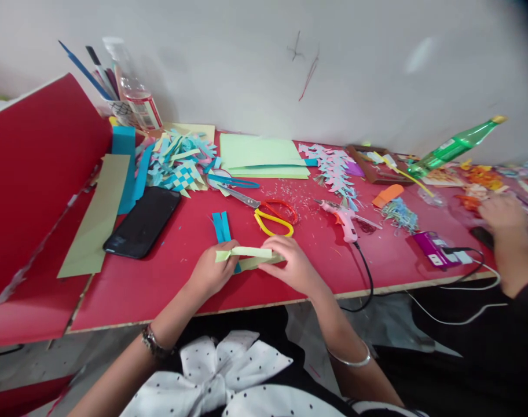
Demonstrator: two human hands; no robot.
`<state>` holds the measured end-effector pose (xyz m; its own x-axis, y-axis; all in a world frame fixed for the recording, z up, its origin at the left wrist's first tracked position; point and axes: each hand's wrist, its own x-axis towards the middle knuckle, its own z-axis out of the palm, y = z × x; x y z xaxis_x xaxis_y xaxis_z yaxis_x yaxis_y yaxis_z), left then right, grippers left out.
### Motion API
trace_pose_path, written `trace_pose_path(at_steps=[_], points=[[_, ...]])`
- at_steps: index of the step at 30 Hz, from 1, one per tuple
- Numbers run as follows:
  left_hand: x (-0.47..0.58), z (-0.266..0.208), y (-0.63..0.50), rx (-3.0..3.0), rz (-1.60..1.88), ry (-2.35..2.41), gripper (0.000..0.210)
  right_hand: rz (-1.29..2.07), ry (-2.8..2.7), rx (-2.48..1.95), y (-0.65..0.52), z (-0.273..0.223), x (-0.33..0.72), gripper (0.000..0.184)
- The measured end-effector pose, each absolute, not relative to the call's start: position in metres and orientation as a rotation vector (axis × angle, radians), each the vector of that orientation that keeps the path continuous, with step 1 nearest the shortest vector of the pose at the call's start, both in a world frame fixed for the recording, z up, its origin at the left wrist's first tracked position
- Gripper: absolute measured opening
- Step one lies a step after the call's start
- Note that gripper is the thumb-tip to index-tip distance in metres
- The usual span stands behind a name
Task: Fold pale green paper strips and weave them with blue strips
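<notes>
Low over the front of the red table, a light green paper strip (252,252) is stretched between my two hands, folded over on itself. My left hand (214,269) pinches its left end, together with blue paper strips (222,227) that stick up past the fingers. On the other side, my right hand (293,263) has thumb and fingers closed around the strip's right end. Just beyond the right hand lie scissors (270,218) with red and yellow handles. A pink glue gun (343,220) rests farther right.
A black phone (142,223), a pile of cut paper strips (177,159) and a clear bottle (138,95) are on the left. Green sheets (259,152) lie at the back. A purple power socket (435,249) with cables and a co-worker's hand (502,214) are at the right.
</notes>
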<state>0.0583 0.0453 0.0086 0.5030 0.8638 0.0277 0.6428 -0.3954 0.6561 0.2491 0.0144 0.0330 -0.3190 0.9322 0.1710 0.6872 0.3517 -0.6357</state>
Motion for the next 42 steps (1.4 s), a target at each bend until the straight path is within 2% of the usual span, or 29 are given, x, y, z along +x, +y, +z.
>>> trace_pose_path(at_steps=[7, 11, 19, 30, 36, 42], points=[[0.061, 0.011, 0.042, 2.12, 0.49, 1.317, 0.036, 0.269, -2.396, -1.542, -0.005, 0.006, 0.236, 0.022], [0.061, 0.01, 0.043, 2.122, 0.49, 1.32, 0.036, 0.287, -2.38, -1.609, -0.002, 0.011, 0.229, 0.025], [0.061, 0.006, 0.044, 2.149, 0.489, 1.323, 0.035, 0.245, -2.434, -1.622, 0.009, 0.015, 0.217, 0.006], [0.061, 0.006, 0.043, 2.228, 0.474, 1.341, 0.035, 0.159, -2.32, -1.594, -0.006, 0.009, 0.227, 0.017], [0.061, -0.002, 0.043, 2.308, 0.427, 1.338, 0.026, 0.063, -2.301, -1.517, -0.017, 0.001, 0.232, 0.021], [0.062, -0.001, 0.043, 2.36, 0.365, 1.255, 0.012, 0.186, -2.248, -1.652, -0.017, 0.003, 0.232, 0.027]])
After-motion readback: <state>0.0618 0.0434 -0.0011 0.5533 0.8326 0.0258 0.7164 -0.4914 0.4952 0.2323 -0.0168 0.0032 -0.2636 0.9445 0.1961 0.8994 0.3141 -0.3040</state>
